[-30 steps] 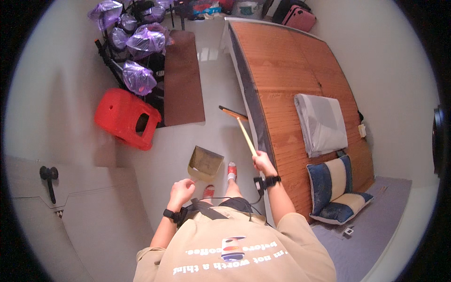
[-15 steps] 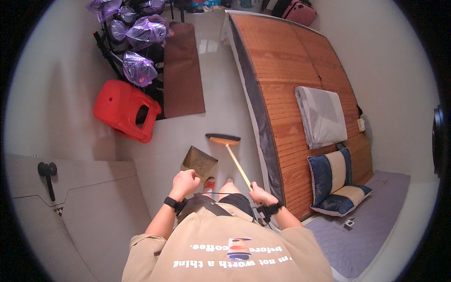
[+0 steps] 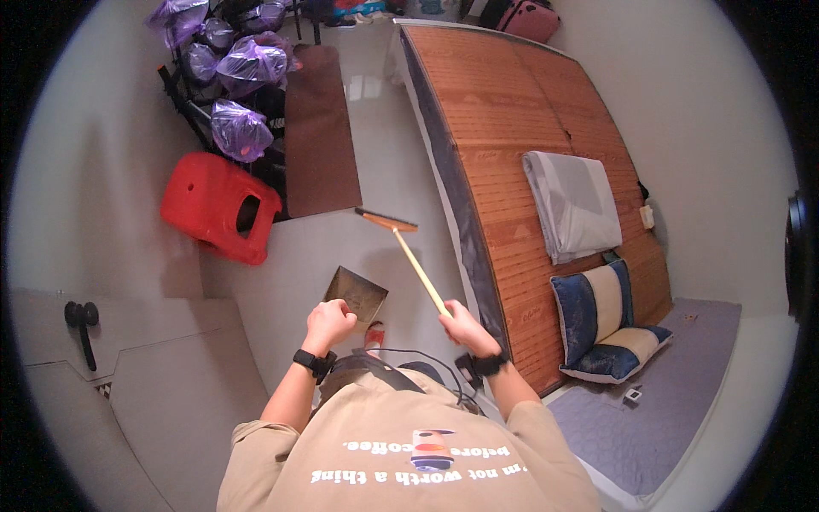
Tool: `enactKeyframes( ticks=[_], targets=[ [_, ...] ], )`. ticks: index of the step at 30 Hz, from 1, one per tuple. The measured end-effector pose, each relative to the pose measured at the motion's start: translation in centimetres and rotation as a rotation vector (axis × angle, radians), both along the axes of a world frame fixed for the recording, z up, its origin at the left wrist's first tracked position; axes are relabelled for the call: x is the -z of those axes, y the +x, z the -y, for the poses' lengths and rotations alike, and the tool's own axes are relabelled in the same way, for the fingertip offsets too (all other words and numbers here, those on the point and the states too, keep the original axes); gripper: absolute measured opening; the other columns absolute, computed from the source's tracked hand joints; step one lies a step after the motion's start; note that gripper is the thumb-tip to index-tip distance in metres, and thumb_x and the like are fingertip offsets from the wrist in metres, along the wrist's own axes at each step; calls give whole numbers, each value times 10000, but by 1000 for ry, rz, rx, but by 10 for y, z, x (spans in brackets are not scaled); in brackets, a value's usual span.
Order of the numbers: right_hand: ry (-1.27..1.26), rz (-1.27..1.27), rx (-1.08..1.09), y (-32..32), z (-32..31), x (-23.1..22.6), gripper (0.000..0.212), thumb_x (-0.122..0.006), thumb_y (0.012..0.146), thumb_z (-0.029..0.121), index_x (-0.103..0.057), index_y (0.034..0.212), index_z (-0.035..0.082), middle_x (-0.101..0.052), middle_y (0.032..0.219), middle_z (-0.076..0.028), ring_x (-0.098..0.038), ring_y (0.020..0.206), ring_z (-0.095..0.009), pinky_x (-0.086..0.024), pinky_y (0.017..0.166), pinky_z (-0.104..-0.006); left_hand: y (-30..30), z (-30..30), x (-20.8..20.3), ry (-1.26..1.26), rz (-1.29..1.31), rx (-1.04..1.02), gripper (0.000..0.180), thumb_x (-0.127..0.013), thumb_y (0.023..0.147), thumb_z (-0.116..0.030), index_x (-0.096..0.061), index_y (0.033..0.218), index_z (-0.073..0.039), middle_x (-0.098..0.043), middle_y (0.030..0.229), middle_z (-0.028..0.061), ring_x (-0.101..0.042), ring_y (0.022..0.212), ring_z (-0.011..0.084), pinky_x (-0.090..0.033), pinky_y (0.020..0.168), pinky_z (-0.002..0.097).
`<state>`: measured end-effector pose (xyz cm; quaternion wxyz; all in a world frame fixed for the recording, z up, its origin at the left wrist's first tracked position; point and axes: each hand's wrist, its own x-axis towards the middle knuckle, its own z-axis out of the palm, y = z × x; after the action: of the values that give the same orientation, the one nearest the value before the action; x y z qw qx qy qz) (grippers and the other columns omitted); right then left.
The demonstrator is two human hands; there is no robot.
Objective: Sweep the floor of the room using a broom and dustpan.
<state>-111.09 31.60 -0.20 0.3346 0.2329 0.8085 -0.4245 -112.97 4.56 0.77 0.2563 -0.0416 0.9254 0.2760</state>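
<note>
Just one view here: a head-worn fisheye looking steeply down over the person's shoulders at the floor (image 3: 384, 171), close to both forearms, bed (image 3: 520, 145) bending along the right rim.

- Ahead of the left hand (image 3: 328, 322), bare floor (image 3: 401, 183) runs open.
- Left of it, a red stool (image 3: 217, 205) and purple bags (image 3: 241, 130) block.
- The bed (image 3: 520, 145) walls in the right hand (image 3: 461, 324).
</note>
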Motion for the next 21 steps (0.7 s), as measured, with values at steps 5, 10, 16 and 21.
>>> enactKeyframes(
  ticks=[5,10,16,21],
  targets=[
    [149,32,-94,-36,8,67,419,-509,747,180,-391,1120,28,-591,859,-194,-609,684,-304,-493,573,-387,13,3,5,-16,-2,-28,215,-522,668,-230,-639,760,-74,-635,780,134,-607,784,284,-481,715,374],
    [241,7,-353,29,-21,103,418,-498,728,119,-351,1106,21,-540,984,-274,-534,949,-406,-454,762,-433,36,9,3,8,1,-67,235,-532,659,-229,-651,799,-82,-639,785,126,-612,771,279,-484,720,360],
    [119,33,-473,127,-58,59,439,-549,760,157,-347,1129,30,-546,803,-177,-559,644,-256,-446,517,-351,70,11,12,22,-7,-137,235,-544,653,-225,-651,807,-84,-642,801,120,-614,784,268,-483,727,358],
    [-390,291,62,139,-83,-13,419,-585,804,107,-360,1155,59,-451,655,-4,-382,449,-55,-286,365,-185,96,34,15,15,17,-192,237,-552,653,-223,-649,822,-87,-644,806,115,-616,792,261,-481,737,353]
  ],
)
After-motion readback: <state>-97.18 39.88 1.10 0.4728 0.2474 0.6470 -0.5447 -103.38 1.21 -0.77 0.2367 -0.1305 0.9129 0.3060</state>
